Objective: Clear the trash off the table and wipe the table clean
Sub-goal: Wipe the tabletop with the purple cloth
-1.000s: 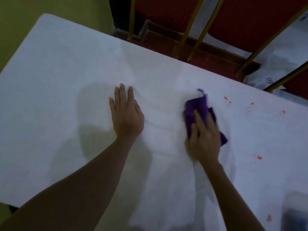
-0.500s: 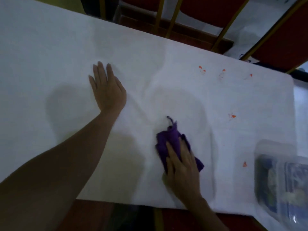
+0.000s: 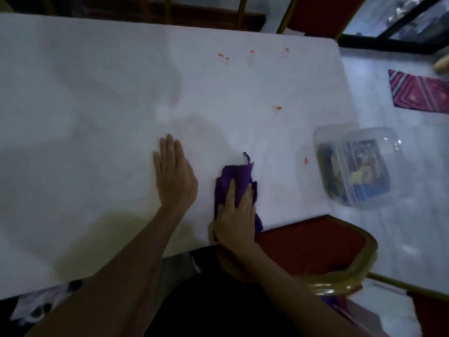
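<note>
A white-covered table [image 3: 97, 98] fills most of the view. My right hand [image 3: 237, 215] presses a crumpled purple cloth [image 3: 237, 177] flat against the table near its front edge, fingers straight on top of it. My left hand [image 3: 173, 176] lies flat on the table just left of the cloth, palm down, holding nothing. Several small orange stains [image 3: 278, 108] dot the table's right half, beyond and to the right of the cloth; one stain [image 3: 306, 161] sits near the right edge.
A clear plastic bin [image 3: 352, 164] with trash inside stands on the floor off the table's right edge. A red chair with a gold frame [image 3: 315, 249] is at the front right. More chairs line the far side. A striped mat [image 3: 418, 93] lies on the floor.
My right hand has dragged the purple cloth back toward the table's front edge. My left hand stays flat on the table and now lies close beside the cloth. The view has swung right.
</note>
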The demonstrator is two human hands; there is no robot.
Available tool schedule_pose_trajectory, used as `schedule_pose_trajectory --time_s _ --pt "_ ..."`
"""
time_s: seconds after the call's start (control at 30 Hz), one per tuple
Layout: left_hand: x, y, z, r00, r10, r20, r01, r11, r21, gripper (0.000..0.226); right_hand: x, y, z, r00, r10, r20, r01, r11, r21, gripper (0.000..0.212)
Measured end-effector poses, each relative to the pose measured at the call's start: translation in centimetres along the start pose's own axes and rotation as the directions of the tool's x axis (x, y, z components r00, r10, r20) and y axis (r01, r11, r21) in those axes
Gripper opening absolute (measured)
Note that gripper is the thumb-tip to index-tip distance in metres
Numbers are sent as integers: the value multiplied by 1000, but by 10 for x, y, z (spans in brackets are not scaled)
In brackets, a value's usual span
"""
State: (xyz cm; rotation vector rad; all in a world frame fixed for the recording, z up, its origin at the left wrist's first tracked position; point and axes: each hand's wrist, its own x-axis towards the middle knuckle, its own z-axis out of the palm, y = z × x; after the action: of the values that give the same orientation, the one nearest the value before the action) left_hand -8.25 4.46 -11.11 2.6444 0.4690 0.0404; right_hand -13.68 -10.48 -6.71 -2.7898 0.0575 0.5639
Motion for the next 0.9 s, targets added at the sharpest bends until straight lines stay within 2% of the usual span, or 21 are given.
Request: schedule_pose_trajectory --time_s 0.1,0.17,0.33,0.5,0.57,0.67,0.73,0.83,0.9 --pt "-20 18 8 998 44 35 -44 999 7 55 28 21 -24 955 296 -9 -295 954 56 71" --pt "-31 27 12 996 75 52 -77 997 29 57 41 25 -35 908 419 -9 -414 901 133 71" --pt "-29 39 20 973 198 120 -203 979 29 59 8 25 -31 887 448 113 -461 873 160 72" --pt "-14 55 25 963 218 155 -226 973 37 57 47 63 -68 760 621 190 -649 709 277 73" --pt "-10 60 29 964 218 152 -227 973 47 59 68 82 -80 735 660 155 -673 685 279 75" --pt "-1 68 35 967 214 138 -224 973 60 59 97 102 -84 750 660 52 -652 723 227 74" --pt "4 74 40 974 196 110 -206 974 89 59 113 102 -83 797 604 -9 -594 787 168 74" --pt "12 88 47 984 164 71 -171 980 103 60 117 84 -80 939 342 -44 -336 936 100 71" --pt "20 94 52 987 154 39 -157 982 101 58 103 79 -76 989 148 -12 -148 989 31 70"
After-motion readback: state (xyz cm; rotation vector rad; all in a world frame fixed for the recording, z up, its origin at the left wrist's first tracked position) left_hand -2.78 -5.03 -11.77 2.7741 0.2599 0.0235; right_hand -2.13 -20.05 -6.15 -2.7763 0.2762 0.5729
